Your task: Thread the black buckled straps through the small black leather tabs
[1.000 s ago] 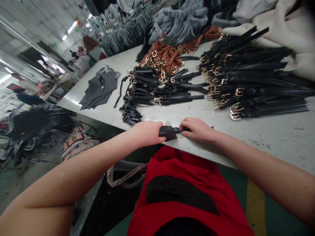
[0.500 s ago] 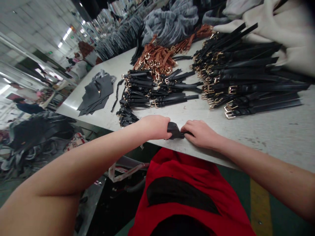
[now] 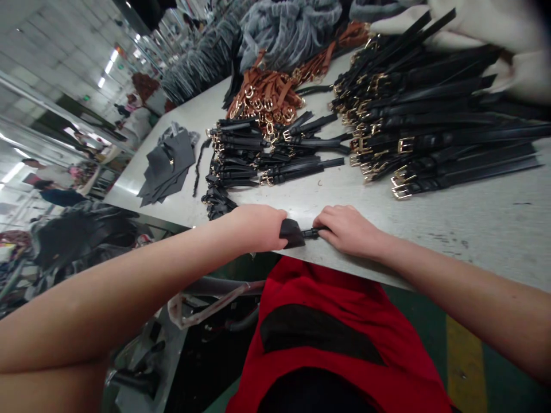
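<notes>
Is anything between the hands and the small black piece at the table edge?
Nothing visible. The left hand and right hand both grip the black piece; the nearest black straps lie apart, farther left on the table.

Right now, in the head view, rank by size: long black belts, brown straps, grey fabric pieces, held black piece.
long black belts
brown straps, grey fabric pieces: alike, unranked
black piece

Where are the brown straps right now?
In the head view, the brown straps lie far back on the table, behind the short black straps and left of the long black belts.
</notes>
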`<state>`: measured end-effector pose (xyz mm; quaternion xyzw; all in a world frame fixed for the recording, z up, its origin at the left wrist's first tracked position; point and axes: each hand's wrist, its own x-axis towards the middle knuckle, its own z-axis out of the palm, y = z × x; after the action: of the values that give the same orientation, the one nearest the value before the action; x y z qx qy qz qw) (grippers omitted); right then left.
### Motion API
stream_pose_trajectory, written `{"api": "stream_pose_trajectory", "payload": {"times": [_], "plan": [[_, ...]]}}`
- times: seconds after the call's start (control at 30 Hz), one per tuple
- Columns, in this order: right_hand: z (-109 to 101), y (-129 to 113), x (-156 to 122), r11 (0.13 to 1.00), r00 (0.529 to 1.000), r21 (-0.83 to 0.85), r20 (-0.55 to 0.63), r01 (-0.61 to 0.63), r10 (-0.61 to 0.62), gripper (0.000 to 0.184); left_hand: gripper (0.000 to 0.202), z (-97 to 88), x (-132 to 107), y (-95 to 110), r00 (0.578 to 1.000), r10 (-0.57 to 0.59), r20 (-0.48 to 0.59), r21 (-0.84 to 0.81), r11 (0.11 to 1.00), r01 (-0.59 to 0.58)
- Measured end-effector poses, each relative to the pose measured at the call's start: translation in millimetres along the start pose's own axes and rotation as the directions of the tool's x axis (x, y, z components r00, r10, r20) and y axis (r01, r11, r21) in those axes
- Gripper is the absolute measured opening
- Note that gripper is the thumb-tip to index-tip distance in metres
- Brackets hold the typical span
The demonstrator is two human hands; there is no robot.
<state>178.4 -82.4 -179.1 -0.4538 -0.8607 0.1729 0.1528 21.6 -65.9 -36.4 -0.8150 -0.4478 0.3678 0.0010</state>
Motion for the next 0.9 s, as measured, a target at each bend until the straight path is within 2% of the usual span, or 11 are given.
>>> {"api": "stream_pose_trajectory", "payload": {"times": [0.23, 0.33, 0.43, 0.57, 0.7, 0.9], "plan": [[3, 0, 0, 1.000, 1.000, -0.004, 0.012, -0.008, 0.008, 0.020, 0.045, 7.2, -2, 3, 0.999, 0.029, -0.044, -0.042, 0.999, -0.031], [6, 1, 1, 1.000, 1.000, 0.019, -0.008, -0.006, 0.006, 0.022, 0.044, 15.3, -10, 4, 0.998, 0.001, -0.061, -0.064, 0.998, -0.005], [10, 3, 1, 0.999, 1.000, 0.038, -0.027, -0.009, 0.010, 0.027, 0.043, 21.1, -17, 8, 0.996, 0.019, -0.090, -0.084, 0.996, -0.027], [14, 5, 2, 1.000, 0.998, 0.028, -0.059, 0.003, -0.001, 0.028, 0.043, 22.2, -16, 13, 0.990, 0.035, -0.137, -0.129, 0.990, -0.053], [17, 6, 2, 0.999, 0.995, 0.039, -0.093, -0.020, 0.023, 0.030, 0.043, 23.8, -17, 8, 0.984, 0.004, -0.177, -0.172, 0.985, -0.035], [16, 4, 1, 0.998, 0.990, 0.054, -0.133, -0.034, 0.041, 0.031, 0.042, 27.4, -25, 4, 0.991, -0.020, -0.135, -0.145, 0.989, 0.000]]}}
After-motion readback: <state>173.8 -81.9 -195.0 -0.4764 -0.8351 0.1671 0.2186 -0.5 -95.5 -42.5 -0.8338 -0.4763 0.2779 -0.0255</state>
